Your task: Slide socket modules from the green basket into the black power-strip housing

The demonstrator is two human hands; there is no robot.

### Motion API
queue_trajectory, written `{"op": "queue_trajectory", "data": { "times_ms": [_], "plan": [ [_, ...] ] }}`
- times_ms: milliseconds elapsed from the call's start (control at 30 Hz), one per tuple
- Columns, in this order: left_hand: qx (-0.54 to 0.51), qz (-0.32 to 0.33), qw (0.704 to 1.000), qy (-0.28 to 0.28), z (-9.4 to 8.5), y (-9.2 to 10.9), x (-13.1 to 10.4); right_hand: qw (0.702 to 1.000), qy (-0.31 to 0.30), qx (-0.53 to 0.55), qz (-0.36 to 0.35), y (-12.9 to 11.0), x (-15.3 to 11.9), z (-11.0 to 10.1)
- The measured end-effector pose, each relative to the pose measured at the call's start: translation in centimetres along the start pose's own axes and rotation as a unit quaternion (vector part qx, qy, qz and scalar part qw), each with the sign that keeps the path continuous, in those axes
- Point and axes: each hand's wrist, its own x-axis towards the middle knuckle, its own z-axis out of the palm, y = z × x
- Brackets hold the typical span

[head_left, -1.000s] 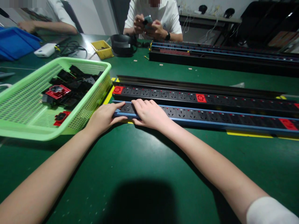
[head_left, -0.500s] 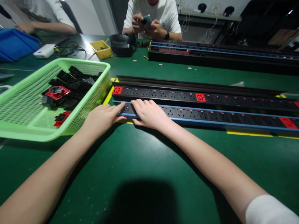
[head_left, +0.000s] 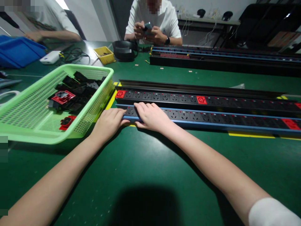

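A long blue-edged power strip (head_left: 192, 115) with a row of black sockets and a red socket far along it lies on the green table. My left hand (head_left: 108, 123) grips its left end, thumb low on the front side and fingers over the end, hiding part of it. Just to the right, my right hand (head_left: 152, 116) is wrapped over the same strip, fingers across the sockets and thumb against the front edge. Directly behind runs a second, black-edged power strip (head_left: 160, 96) with red sockets (head_left: 201, 100) among the black ones.
A green basket (head_left: 54, 138) with loose black and red socket modules (head_left: 63, 96) stands at the left. Behind the strips lies a dark rail (head_left: 178, 84). Farther back are a yellow bin (head_left: 103, 56), more strips (head_left: 211, 64) and a person (head_left: 154, 23) holding a phone.
The view has shifted slightly, so the basket and strips sit a little lower. My left fingertips have slid slightly toward the front of the strip's end; my right hand keeps its place.
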Motion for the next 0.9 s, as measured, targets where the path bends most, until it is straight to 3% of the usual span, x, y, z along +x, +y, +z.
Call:
{"op": "queue_trajectory", "data": {
  "times_ms": [167,367,533,633,767,900],
  "plan": [
    [-0.011,0.032,0.999,-0.026,-0.6,0.9,0.0,1.000,0.003,-0.001,-0.002,0.0,0.0,0.2],
    [0.021,0.015,0.998,-0.055,-2.2,1.9,0.7,1.000,0.001,-0.008,-0.007,0.1,0.1,0.4],
    [0.031,-0.008,0.998,-0.057,-4.2,1.3,1.0,1.000,0.002,-0.006,-0.005,0.1,0.0,0.3],
    [0.059,-0.057,0.996,-0.022,-6.7,0.7,1.1,1.000,0.003,-0.009,-0.008,0.1,0.0,0.3],
    [0.106,-0.176,0.979,0.013,-10.1,-0.8,1.2,1.000,0.006,-0.009,-0.008,0.1,0.0,0.3],
    [0.171,-0.287,0.942,-0.025,-11.2,-4.3,0.3,1.000,0.004,-0.011,-0.008,0.1,0.0,0.3]
  ]
}}
